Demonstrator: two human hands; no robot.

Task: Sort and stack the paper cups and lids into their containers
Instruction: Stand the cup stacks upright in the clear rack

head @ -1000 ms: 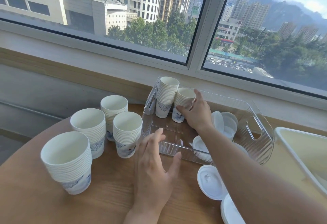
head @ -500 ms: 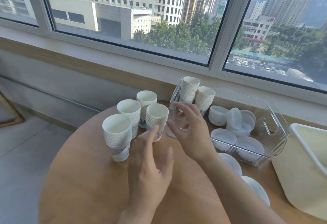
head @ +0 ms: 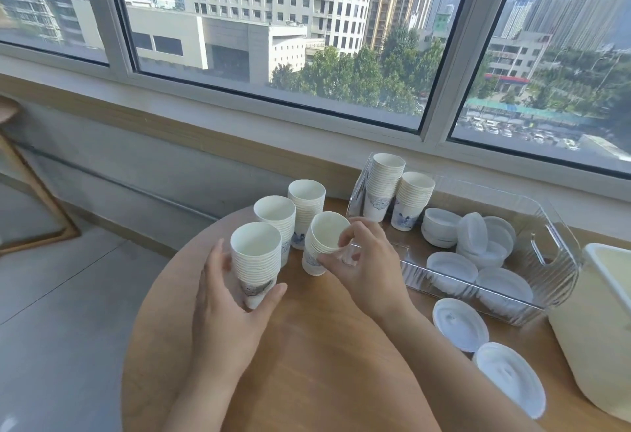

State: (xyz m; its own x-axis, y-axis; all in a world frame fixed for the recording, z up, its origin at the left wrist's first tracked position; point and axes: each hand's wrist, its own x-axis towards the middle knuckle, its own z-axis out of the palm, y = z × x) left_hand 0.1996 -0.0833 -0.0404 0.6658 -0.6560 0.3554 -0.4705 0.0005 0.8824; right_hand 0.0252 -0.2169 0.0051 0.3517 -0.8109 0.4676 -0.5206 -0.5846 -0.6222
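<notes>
head view: a round wooden table (head: pixel 307 363) is seen from above, set against a wall under a wide window (head: pixel 307 38). four stacks of paper cups stand on the table's far left part. the nearest stack (head: pixel 256 260) is gripped by the left hand (head: pixel 232 315), with the thumb curled round its right side near the base and the fingers wrapped round its left side. the stack just to the right (head: pixel 321 243) is tilted toward the camera and is pinched at its rim and side by the fingers and thumb of the right hand (head: pixel 362 260). two more stacks (head: pixel 297 213) are stood upright behind these, close together.

a clear plastic bin (head: pixel 553 247) is placed to the right, near the window ledge. two upright cup stacks (head: pixel 396 196) are held in its left end, touching each other. white plastic lids (head: pixel 478 247) are piled loosely in the rest of the bin, some leaning on edge. two further lids (head: pixel 485 353) are laid flat on the table in front of the bin, overlapping slightly. a cream tub (head: pixel 601 329) is cut off at the right edge, just beside the bin.
</notes>
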